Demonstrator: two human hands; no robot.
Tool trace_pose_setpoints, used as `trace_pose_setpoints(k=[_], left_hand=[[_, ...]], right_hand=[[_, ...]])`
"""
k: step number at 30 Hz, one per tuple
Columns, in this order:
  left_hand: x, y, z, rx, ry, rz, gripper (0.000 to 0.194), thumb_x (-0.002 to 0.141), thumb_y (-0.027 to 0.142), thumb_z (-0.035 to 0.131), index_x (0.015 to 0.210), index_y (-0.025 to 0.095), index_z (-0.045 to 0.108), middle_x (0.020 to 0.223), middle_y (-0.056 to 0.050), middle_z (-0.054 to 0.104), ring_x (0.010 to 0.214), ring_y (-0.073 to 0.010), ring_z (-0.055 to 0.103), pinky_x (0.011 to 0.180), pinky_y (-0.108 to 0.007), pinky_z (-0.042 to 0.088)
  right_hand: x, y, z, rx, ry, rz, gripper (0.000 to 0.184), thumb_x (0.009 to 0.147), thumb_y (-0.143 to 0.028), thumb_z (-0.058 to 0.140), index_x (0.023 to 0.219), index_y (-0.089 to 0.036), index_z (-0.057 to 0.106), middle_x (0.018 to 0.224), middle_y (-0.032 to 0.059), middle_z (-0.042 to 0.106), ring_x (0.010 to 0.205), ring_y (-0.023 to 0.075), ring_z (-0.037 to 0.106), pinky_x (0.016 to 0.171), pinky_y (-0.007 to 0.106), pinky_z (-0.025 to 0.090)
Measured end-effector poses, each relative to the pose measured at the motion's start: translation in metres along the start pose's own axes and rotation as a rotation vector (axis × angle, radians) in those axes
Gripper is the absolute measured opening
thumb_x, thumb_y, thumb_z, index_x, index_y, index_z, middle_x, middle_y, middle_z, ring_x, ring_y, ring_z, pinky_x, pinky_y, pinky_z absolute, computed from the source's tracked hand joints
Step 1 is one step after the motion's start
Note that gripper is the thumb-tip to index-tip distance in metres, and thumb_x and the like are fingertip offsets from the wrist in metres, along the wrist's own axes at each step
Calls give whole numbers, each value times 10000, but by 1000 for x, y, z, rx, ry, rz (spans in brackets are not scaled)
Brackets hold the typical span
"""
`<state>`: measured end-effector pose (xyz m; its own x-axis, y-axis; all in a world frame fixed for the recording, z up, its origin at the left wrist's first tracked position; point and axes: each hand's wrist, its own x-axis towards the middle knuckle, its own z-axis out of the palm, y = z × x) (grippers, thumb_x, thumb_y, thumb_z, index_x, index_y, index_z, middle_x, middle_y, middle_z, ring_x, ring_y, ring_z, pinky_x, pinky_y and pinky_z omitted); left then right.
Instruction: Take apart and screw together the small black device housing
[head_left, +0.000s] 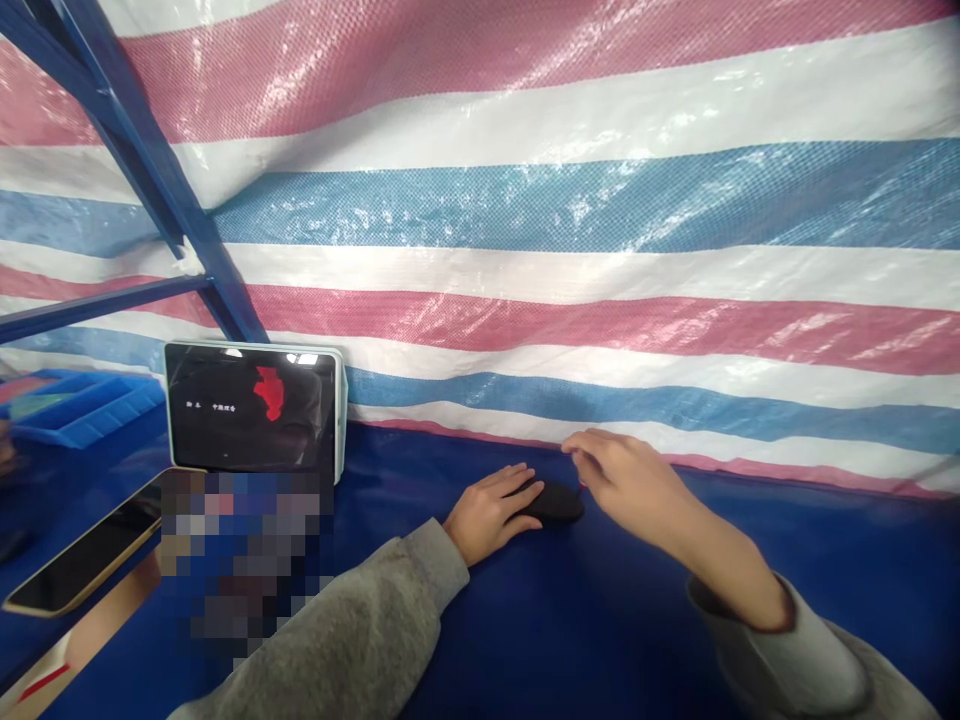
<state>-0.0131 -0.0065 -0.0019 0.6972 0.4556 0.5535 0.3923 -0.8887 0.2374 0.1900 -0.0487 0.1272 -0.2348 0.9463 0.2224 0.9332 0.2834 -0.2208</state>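
A small black oval object (pixel 556 502) lies on the dark blue table cover (pixel 600 620) near the striped tarp. My left hand (pixel 491 513) rests flat on the cover with its fingers stretched out, the fingertips touching the left end of the black object. My right hand (pixel 626 476) hovers just right of and above it. The thumb and forefinger are pinched together near a tiny red bit at the object's right end. What they pinch is too small to make out. Both arms wear grey sleeves.
A tablet (pixel 253 408) with a dark screen leans against the red, white and blue striped tarp (pixel 570 200) at left. A phone (pixel 86 555) lies at the lower left. Blue plastic trays (pixel 71 405) and a blue metal frame (pixel 161 190) stand at far left.
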Motion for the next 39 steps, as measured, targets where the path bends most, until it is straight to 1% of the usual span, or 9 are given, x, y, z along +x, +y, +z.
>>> trace_pose_setpoints(k=[3,8,12,17,20,22,28,34,39], left_hand=[[0,1,0,-1,-6,27,455,947,454,492,1310,183,531,1354,-95,550,1312,-227,466,1108,-419,412],[0,1,0,-1,15,16,448,940,449,515,1304,190,539,1321,-95,574,1276,-231,504,1090,-420,430],[-1,0,1,6,15,15,440,937,446,522,1297,193,547,1314,-97,577,1260,-236,517,1079,-420,440],[-1,0,1,28,23,15,442,942,460,504,1298,202,544,1307,-96,580,1251,-236,524,1053,-425,462],[0,1,0,24,32,20,441,946,463,496,1293,196,548,1296,-97,587,1239,-233,533,1046,-417,469],[0,1,0,18,38,24,436,947,459,495,1285,189,555,1289,-97,592,1236,-232,536,1045,-410,470],[0,1,0,32,39,29,440,940,464,508,1284,193,557,1281,-98,596,1231,-237,538,1041,-420,471],[0,1,1,26,49,36,436,945,456,501,1281,183,559,1290,-98,591,1236,-233,533,1047,-410,467],[0,1,0,27,44,32,442,942,460,504,1282,184,560,1288,-98,592,1228,-236,538,1038,-412,474]], right_hand=[[2,2,1,-18,-6,21,304,914,-216,371,891,-198,674,779,52,677,691,190,625,648,290,413],[0,2,-1,18,-21,-61,363,788,-70,415,1018,-224,649,941,31,681,755,170,632,682,272,407],[1,1,-2,-64,-4,84,287,901,-181,365,936,-199,650,789,41,673,661,175,603,612,280,371],[0,-5,-4,-69,-37,-24,374,805,-67,412,1085,-203,619,1023,51,664,775,164,629,649,263,367],[1,-4,-5,-160,-38,119,281,884,-152,380,994,-190,636,892,62,684,762,204,636,609,282,343],[2,-2,-4,-203,-17,203,316,935,-191,324,1007,-182,631,825,68,687,720,213,634,593,290,332],[0,-9,3,-107,-44,-86,350,844,-89,402,1097,-211,611,987,41,676,770,169,639,646,264,361],[3,0,2,-196,-15,120,329,907,-146,354,1129,-174,596,845,60,685,716,196,636,615,280,352],[1,-3,-1,-115,-34,-67,378,818,-58,395,1092,-206,609,1028,50,653,782,166,629,649,265,371]])
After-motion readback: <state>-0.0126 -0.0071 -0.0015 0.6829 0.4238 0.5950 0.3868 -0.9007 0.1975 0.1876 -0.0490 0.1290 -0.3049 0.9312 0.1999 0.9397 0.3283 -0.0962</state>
